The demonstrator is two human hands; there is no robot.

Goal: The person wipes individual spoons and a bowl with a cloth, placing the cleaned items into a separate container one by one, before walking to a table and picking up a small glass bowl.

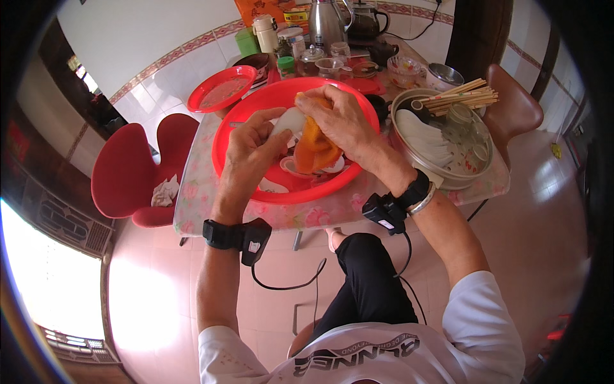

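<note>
My left hand [252, 144] grips a white soup spoon [289, 121] between thumb and fingers. My right hand [338, 117] holds an orange cloth [314, 149], its upper part against the far end of the spoon and the rest hanging down. Both hands are above a large red plastic basin [307, 196]. Inside the basin lie more white spoons [272, 185], partly hidden by the cloth and my hands. To the right stands a round metal pot [455, 181] holding a stack of white spoons [422, 137], glass cups [460, 115] and a bundle of chopsticks [463, 98].
A red plate-like tray [223, 89] sits back left. Jars, a steel jug [328, 24], a glass bowl [404, 71] and a metal bowl [445, 76] crowd the table's back. A red chair [122, 170] stands left, a brown chair [515, 98] right. Cables [288, 288] hang from both wrist devices.
</note>
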